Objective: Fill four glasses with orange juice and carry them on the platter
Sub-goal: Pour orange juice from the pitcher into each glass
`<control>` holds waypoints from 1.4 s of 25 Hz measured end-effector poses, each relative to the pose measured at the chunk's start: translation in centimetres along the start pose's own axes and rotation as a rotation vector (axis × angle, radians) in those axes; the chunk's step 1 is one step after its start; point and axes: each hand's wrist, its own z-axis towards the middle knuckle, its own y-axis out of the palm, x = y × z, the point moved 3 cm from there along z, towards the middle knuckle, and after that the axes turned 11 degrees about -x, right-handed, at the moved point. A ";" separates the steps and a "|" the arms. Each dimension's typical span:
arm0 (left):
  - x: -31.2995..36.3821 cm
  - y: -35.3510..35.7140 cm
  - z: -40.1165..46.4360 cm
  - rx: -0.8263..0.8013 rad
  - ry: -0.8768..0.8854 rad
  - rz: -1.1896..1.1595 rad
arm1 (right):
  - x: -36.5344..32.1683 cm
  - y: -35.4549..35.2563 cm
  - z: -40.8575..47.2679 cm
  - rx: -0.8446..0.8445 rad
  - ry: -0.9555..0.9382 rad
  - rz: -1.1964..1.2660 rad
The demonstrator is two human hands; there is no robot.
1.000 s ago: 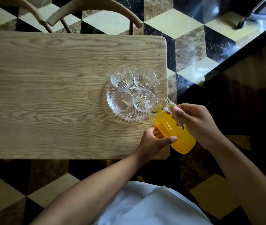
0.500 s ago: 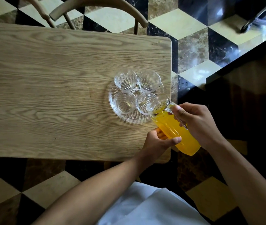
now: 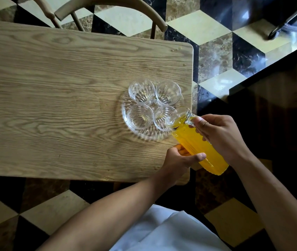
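Note:
A round clear glass platter (image 3: 126, 120) sits near the right end of the wooden table (image 3: 53, 105). Four clear glasses stand on it: far left (image 3: 141, 90), far right (image 3: 168, 92), near left (image 3: 140, 116) and near right (image 3: 162, 117). All look empty. A glass pitcher of orange juice (image 3: 195, 144) is tilted, its spout over the near right glass. My right hand (image 3: 218, 134) grips the pitcher's handle. My left hand (image 3: 178, 160) holds the pitcher's lower body from beneath, thumb across it.
Two wooden chair backs (image 3: 111, 6) stand at the table's far edge. The table's right edge lies just past the platter. The checkered tile floor (image 3: 207, 29) surrounds the table, with a dark cabinet (image 3: 280, 115) to the right.
The pitcher has tipped further, and juice has reached up into its spout above the near right glass. Both hands keep their hold.

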 end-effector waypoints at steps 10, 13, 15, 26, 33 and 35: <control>-0.5 0.6 0.5 -0.031 0.005 -0.014 | 0.1 0.1 0.6 -0.014 0.035 -0.062; -0.4 0.7 0.5 -0.032 0.010 -0.027 | 0.0 0.1 0.8 -0.016 0.039 -0.064; -0.5 0.7 0.6 -0.030 0.008 -0.031 | -0.1 0.2 0.9 -0.016 0.041 -0.066; -0.8 0.7 0.5 -0.005 -0.014 -0.019 | -0.6 0.7 1.2 -0.010 0.055 -0.124; -1.2 0.8 0.9 -0.006 -0.028 -0.027 | -0.7 0.5 1.4 -0.009 0.076 -0.123; -1.5 0.8 1.1 -0.007 -0.025 -0.019 | -0.6 0.3 1.4 -0.011 0.082 -0.126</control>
